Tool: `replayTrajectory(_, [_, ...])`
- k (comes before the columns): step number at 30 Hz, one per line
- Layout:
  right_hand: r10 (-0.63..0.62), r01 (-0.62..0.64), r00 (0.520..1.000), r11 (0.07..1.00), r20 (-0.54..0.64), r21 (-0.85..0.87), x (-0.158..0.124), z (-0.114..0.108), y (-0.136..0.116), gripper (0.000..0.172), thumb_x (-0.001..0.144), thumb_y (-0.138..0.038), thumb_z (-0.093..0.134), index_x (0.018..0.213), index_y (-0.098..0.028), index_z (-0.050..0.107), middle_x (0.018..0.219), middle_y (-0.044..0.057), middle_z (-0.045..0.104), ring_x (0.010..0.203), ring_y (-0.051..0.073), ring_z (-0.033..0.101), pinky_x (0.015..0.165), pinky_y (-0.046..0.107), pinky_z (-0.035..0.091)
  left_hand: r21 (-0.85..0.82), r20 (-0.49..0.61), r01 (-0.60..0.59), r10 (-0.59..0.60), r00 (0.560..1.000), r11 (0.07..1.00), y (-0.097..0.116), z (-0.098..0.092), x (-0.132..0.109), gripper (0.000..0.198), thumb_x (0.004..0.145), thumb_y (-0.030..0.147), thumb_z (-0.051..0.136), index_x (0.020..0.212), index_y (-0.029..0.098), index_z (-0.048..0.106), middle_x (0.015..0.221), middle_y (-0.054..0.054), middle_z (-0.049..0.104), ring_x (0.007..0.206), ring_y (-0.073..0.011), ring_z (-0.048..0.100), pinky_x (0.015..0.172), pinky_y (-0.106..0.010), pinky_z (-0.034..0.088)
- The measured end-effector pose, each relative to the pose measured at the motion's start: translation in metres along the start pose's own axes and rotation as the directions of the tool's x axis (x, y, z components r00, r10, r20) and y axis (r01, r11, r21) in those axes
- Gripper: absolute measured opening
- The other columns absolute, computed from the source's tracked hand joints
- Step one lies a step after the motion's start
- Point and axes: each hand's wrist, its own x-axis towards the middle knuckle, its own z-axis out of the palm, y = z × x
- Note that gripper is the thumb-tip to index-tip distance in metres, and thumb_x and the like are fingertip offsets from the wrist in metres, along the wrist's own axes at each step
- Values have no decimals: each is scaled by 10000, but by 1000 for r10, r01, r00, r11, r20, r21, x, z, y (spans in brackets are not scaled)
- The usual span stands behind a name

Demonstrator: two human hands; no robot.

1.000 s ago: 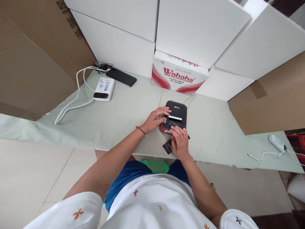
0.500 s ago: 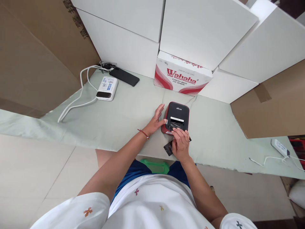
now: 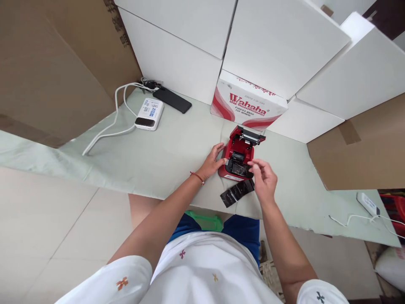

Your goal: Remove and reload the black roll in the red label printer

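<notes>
Worker at a cloth-covered table (image 3: 177, 152), clock directions read from the small red printer (image 3: 238, 158), with twelve o'clock pointing away from the person. The printer is sitting near the table's front edge, directly before the person, and its lid (image 3: 248, 136) is standing open, tipped back toward twelve o'clock so that the dark inner bay is showing. The left hand (image 3: 213, 162) is lying at nine o'clock with its fingers stretched out and resting against the printer's left wall, not wrapped around anything. The right hand (image 3: 264, 179) is hovering at about four o'clock, its fingers loosely curled with the tips over the printer's right front corner; whether they are pinching anything cannot be told. A black strip (image 3: 237, 193) is lying flat on the cloth at six o'clock, just beside the printer's front. A red-and-white carton (image 3: 249, 105) is standing at twelve o'clock beneath stacked white boxes (image 3: 278, 42). At ten o'clock, well apart, a white power bank (image 3: 149, 114) with its cable (image 3: 107, 126) and a black phone (image 3: 172, 100) are lying.
</notes>
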Motion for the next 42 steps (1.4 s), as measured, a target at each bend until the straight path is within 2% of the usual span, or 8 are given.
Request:
replayTrajectory(7, [240, 160, 852, 727, 466, -667, 96, 28, -4, 366, 942, -233, 667, 1296, -264, 757, 1243, 106, 808, 1093, 319, 755, 916, 430, 570, -22, -39, 9, -10, 999, 1000, -2, 0, -1, 731, 866, 518, 769, 1464, 206, 487, 1646, -203, 472, 1603, -362, 411, 1359, -595, 271])
replayTrajectory(12, [366, 207, 789, 599, 493, -774, 111, 47, -13, 303, 863, -219, 758, 1163, -216, 801, 1133, 176, 811, 1045, 372, 754, 827, 436, 549, 19, -50, -16, 17, 999, 1000, -5, -1, 1, 705, 851, 533, 776, 1419, 183, 548, 1605, -201, 480, 1540, -352, 473, 1358, -557, 283])
replayTrajectory(16, [281, 139, 850, 696, 446, -705, 96, 31, -12, 299, 891, -276, 712, 1178, -202, 749, 1158, 144, 784, 980, 306, 730, 802, 401, 541, 13, -70, -34, 35, 997, 999, -7, 0, 2, 662, 852, 547, 777, 1392, 218, 580, 1570, -161, 514, 1506, -335, 502, 1343, -547, 316])
replayTrajectory(20, [207, -121, 897, 965, 390, -234, 63, -17, -16, 328, 895, -485, 723, 1086, -219, 710, 1035, 58, 768, 798, 210, 671, 740, 356, 551, 33, -64, -42, 44, 997, 999, -5, 0, 0, 619, 863, 529, 775, 1378, 231, 604, 1553, -154, 528, 1524, -345, 480, 1344, -564, 316])
replayTrajectory(24, [348, -400, 843, 915, 410, 47, 23, -75, -8, 485, 824, -622, 804, 1100, -230, 730, 1017, 69, 781, 778, 207, 683, 680, 331, 545, 33, -61, -29, 31, 998, 999, -3, -2, 0, 608, 862, 533, 776, 1366, 234, 614, 1577, -153, 506, 1541, -342, 463, 1359, -551, 290])
replayTrajectory(29, [568, -561, 748, 817, 344, -130, -22, -113, 47, 473, 710, -613, 851, 948, -224, 723, 934, 72, 775, 765, 232, 684, 702, 361, 534, -13, -46, -24, 23, 999, 1000, -1, -1, 0, 599, 849, 512, 790, 1345, 229, 611, 1586, -152, 505, 1536, -329, 480, 1364, -534, 280])
replayTrajectory(36, [478, -416, 872, 836, 102, -359, -37, -86, 87, 466, 787, -571, 685, 1066, -204, 751, 1102, 97, 761, 600, 157, 528, 680, 369, 506, -54, -47, 12, -15, 999, 998, 1, -3, 0, 611, 830, 504, 802, 1336, 221, 611, 1651, -156, 467, 1585, -339, 437, 1379, -544, 239])
replayTrajectory(42, [446, -218, 832, 810, 330, -544, -27, -32, 60, 329, 910, -320, 644, 1189, -191, 761, 1177, 122, 773, 1005, 258, 698, 902, 369, 514, -80, -61, 32, -37, 997, 996, 2, -4, -3, 572, 833, 458, 806, 1323, 226, 623, 1646, -135, 482, 1574, -334, 454, 1384, -543, 222])
